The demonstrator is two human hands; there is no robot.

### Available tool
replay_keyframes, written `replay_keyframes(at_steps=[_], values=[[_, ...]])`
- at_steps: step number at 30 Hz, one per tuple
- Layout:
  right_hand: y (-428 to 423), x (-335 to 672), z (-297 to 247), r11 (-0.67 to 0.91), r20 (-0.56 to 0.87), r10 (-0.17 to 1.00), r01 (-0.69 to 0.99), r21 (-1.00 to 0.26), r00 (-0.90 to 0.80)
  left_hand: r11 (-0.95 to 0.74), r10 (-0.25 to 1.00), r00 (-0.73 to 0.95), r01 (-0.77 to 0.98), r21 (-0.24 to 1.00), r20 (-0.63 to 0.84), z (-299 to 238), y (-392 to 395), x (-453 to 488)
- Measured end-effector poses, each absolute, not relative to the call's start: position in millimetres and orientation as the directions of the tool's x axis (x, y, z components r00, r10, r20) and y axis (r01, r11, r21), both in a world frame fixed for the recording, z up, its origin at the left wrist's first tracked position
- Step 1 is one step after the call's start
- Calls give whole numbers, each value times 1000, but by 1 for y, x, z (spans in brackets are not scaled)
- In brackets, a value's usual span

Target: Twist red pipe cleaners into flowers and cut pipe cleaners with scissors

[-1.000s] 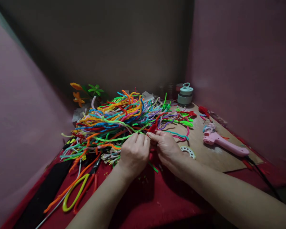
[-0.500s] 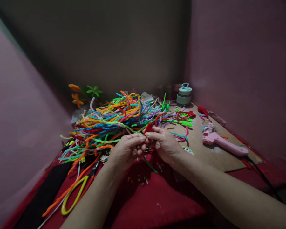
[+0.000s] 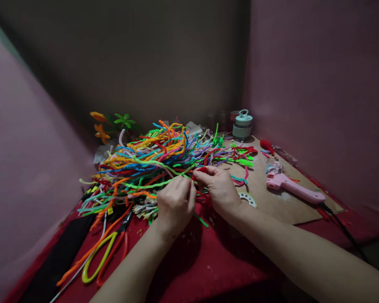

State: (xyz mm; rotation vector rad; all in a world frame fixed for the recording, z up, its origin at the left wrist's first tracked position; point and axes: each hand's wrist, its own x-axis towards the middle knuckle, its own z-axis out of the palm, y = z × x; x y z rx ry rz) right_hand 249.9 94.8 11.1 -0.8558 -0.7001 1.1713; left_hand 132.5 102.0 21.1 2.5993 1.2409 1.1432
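Note:
A small red fuzzy pipe cleaner piece (image 3: 202,169) shows between the thumb and forefinger of my right hand (image 3: 221,190), which is pinched shut on it. Close beside it, my left hand (image 3: 175,203) is closed with its back turned up. Its fingertips meet the lower end of the red piece, though the grip itself is mostly hidden behind the knuckles. Just beyond both hands lies a big heap of colourful pipe cleaners (image 3: 158,155). A green stem (image 3: 201,220) pokes out on the red cloth below the hands.
Scissors with a yellow and orange handle (image 3: 98,256) lie at left. On the brown board (image 3: 290,210) rests a pink glue gun (image 3: 295,188). A white roll (image 3: 249,199) sits near my right wrist. At the back stand a teal-lidded jar (image 3: 242,125) and orange fuzzy flowers (image 3: 101,132).
My left hand has rolled over, its back now facing up. The red piece has tipped from upright to lying flatter under my right fingers. The view has shifted slightly.

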Motion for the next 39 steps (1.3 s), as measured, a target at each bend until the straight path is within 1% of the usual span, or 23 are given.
replay_keyframes(at_steps=[1,2,3,4,5,7,9,10,11,13,16,20,22,24,27,30,32,34,36,39], values=[[95,250,10,129,-3,969,-520,-844,245,-715,602,480,680,162,638,19,102,132],[96,250,9,109,-29,971,-548,-829,236,-726,546,537,686,43,643,18,102,131],[97,251,8,98,-41,973,-567,-818,227,-728,523,568,686,-14,636,17,103,131],[98,251,7,94,-44,974,-576,-812,220,-726,533,566,688,-4,629,17,104,130],[99,252,7,94,-41,976,-577,-811,216,-722,572,542,689,64,616,17,105,130],[101,254,5,95,-29,979,-573,-814,202,-682,703,475,662,311,530,18,107,130],[103,256,5,93,-11,984,-569,-817,177,-581,814,428,602,548,392,21,109,130],[103,256,6,92,3,988,-567,-819,155,-526,848,414,576,626,332,23,109,131],[102,256,7,92,22,991,-562,-822,131,-482,869,401,555,678,290,24,110,131],[101,256,8,111,67,993,-533,-839,102,-414,900,359,527,742,247,27,110,131],[97,256,11,182,132,981,-424,-887,143,-305,940,293,487,818,175,31,109,132],[93,255,11,340,293,925,-183,-922,242,-206,968,225,437,876,115,32,107,134],[94,256,10,354,312,916,-142,-925,251,-173,970,227,416,893,82,31,108,135],[96,257,9,311,261,934,-198,-930,243,-124,961,275,371,920,19,31,109,134],[102,257,7,230,164,964,-347,-909,210,-66,942,335,284,957,-34,33,112,132],[105,257,6,141,54,980,-480,-866,192,-64,957,291,250,966,-12,38,112,129],[104,255,6,90,-15,982,-536,-839,188,-84,968,250,244,966,21,40,112,127],[100,252,6,56,-50,983,-543,-838,178,-106,975,217,231,967,55,41,114,125],[96,248,6,15,-59,990,-502,-865,131,-114,979,192,211,971,73,42,117,124],[88,241,2,-36,-38,999,-340,-940,-1,-116,971,231,202,973,68,47,124,126]])
